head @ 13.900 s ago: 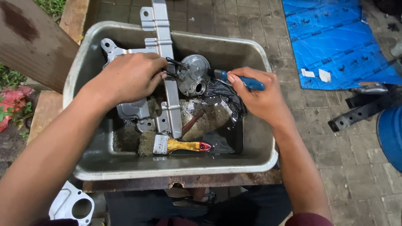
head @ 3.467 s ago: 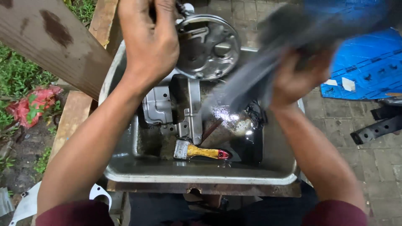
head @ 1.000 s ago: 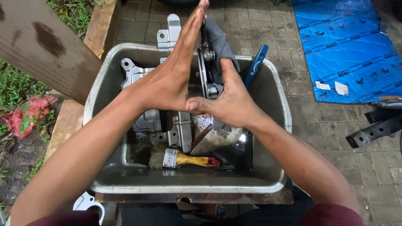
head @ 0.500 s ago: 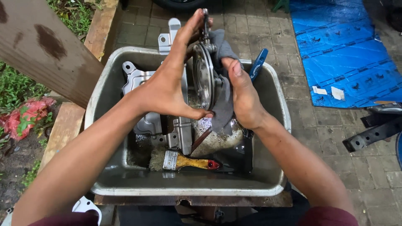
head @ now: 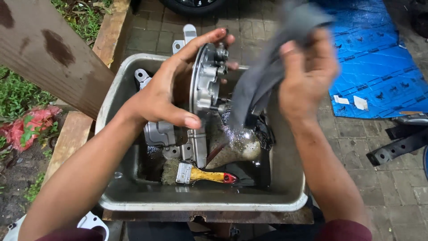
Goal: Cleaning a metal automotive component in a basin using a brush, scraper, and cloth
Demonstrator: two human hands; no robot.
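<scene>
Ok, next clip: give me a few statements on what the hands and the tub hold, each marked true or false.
1. The left hand holds a round silver metal machine part on edge above the grey metal tub. True.
2. The right hand holds a blue screwdriver. False: it grips a grey cloth.
3. A yellow-handled paintbrush with a red tip lies in the tub. True.
4. The tub is dry. False: dark liquid pools in it.
5. The blue tarp covers the tub. False: it lies on the paving beside it.

Round grey metal cover (head: 206, 80) held on edge; grey rag (head: 263, 76) beside it
</scene>
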